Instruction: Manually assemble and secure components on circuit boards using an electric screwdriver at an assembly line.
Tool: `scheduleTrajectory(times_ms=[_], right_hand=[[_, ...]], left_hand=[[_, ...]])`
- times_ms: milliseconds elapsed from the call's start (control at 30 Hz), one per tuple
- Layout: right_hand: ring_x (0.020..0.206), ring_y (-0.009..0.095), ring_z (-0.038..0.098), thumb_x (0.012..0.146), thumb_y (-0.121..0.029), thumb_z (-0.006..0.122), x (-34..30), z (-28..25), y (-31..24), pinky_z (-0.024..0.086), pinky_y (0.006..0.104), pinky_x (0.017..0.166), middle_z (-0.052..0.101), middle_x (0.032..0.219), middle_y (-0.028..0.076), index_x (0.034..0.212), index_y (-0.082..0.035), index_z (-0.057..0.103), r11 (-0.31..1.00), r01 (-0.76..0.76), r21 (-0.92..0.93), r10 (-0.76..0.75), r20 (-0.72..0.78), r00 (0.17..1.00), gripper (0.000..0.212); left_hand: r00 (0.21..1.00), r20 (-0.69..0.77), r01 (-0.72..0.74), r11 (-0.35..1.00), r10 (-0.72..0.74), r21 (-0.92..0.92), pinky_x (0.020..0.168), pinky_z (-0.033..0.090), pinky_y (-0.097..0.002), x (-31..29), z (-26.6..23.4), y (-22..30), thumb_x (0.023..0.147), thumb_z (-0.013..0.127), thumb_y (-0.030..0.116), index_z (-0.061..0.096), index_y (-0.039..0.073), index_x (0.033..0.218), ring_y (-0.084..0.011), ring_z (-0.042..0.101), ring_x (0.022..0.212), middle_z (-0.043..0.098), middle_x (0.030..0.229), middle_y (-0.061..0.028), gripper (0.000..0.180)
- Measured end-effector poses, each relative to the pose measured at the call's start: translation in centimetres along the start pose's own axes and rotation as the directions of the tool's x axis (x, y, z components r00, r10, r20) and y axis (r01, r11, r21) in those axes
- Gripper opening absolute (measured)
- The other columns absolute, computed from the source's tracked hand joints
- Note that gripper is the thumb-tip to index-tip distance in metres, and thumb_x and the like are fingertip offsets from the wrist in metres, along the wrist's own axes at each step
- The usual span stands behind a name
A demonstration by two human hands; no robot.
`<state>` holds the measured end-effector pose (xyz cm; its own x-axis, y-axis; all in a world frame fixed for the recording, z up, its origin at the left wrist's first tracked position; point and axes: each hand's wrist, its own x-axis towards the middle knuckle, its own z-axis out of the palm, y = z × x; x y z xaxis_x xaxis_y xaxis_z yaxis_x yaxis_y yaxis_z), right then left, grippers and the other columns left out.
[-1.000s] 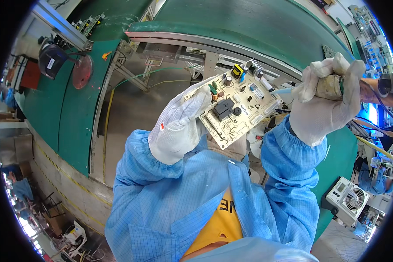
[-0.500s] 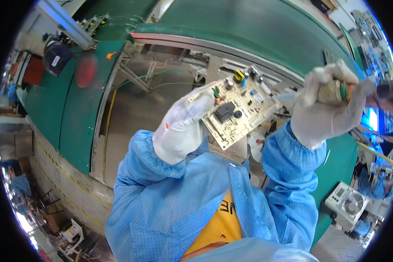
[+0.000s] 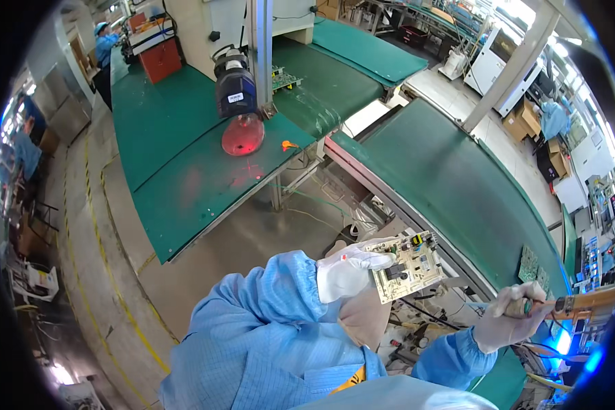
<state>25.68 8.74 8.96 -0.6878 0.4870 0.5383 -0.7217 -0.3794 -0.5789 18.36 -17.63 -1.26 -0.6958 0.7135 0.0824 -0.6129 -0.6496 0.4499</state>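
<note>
My left hand, in a white glove, grips a cream printed circuit board by its left edge, with the thumb on the upper face. The board is tilted, its component side up. It carries a black block, a yellow-and-black part and several small components. Off to the right is my right hand, also gloved, its fingers curled closed. A small dull piece with a green band shows among those fingers; I cannot make out what it is. A brown bar-like thing lies just beyond the fingertips.
A green conveyor belt runs ahead, with green circuit boards at its near right end. On the left, a green-topped table bears a red-lit disc under a dark blue device. Cables and parts lie below the held board.
The view has swung up and to the left, bringing more of the table and device into sight. Both hands now appear lower in the picture. The left hand still holds the circuit board.
</note>
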Motion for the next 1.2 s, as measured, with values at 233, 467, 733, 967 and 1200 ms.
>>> scheduleTrajectory(times_ms=[233,467,733,967,1200], right_hand=[[0.085,0.019,0.051,0.084,-0.055,0.061,0.5,-1.1,-2.1,0.043,0.0312,0.070,0.051,0.091,0.008,0.096,-0.007,0.051,0.961,-0.271,0.063,0.263,0.116,0.958,0.051],[0.059,0.017,0.049,0.088,-0.031,0.061,3.6,-7.2,-2.5,0.044,0.0316,0.051,0.052,0.071,0.001,0.098,-0.007,0.061,0.589,-0.736,-0.335,0.565,-0.481,0.671,0.027],[0.084,0.026,0.062,0.081,-0.039,0.068,10.1,-20.3,-0.6,0.047,0.0367,0.076,0.066,0.086,0.014,0.090,-0.003,0.067,-0.447,-0.206,-0.870,0.117,-0.286,0.951,0.038],[0.110,0.031,0.055,0.081,-0.010,0.060,11.3,-27.5,-2.1,0.045,0.0386,0.094,0.058,0.118,0.014,0.122,-0.017,0.058,-0.829,-0.085,-0.553,-0.008,-0.139,0.990,0.041],[0.091,0.032,0.062,0.076,-0.005,0.060,12.9,-31.3,-1.5,0.051,0.0411,0.080,0.064,0.093,0.013,0.103,-0.012,0.067,-0.760,0.104,-0.642,0.060,0.090,0.994,0.029]], left_hand=[[0.964,0.060,-0.266,0.956,0.260,0.121,0.104,0.043,-0.0403,3.8,-0.2,9.4,0.079,0.061,0.001,0.040,0.000,0.137,-0.0255,0.053,0.120,0.054,0.130,-0.0148,0.061],[0.530,0.202,-0.068,-0.196,0.823,0.978,0.089,0.049,-0.0280,11.5,-12.9,22.9,0.078,0.063,-0.001,0.052,0.011,0.132,-0.0207,0.062,0.104,0.063,0.119,-0.0103,0.057],[0.610,0.006,0.612,-0.476,0.792,0.632,0.102,0.039,-0.0373,9.6,-22.4,32.9,0.076,0.053,0.003,0.056,0.021,0.128,-0.0306,0.049,0.121,0.055,0.129,-0.0124,0.055],[0.572,-0.216,0.820,-0.547,0.791,0.170,0.107,0.035,-0.0357,14.5,-19.1,30.8,0.078,0.061,0.007,0.049,0.015,0.133,-0.0270,0.044,0.127,0.049,0.135,-0.0132,0.057],[0.775,0.095,0.581,-0.764,0.625,0.280,0.104,0.039,-0.0381,15.9,-15.8,27.5,0.076,0.067,0.009,0.036,0.013,0.141,-0.0305,0.044,0.126,0.046,0.136,-0.0152,0.073]])
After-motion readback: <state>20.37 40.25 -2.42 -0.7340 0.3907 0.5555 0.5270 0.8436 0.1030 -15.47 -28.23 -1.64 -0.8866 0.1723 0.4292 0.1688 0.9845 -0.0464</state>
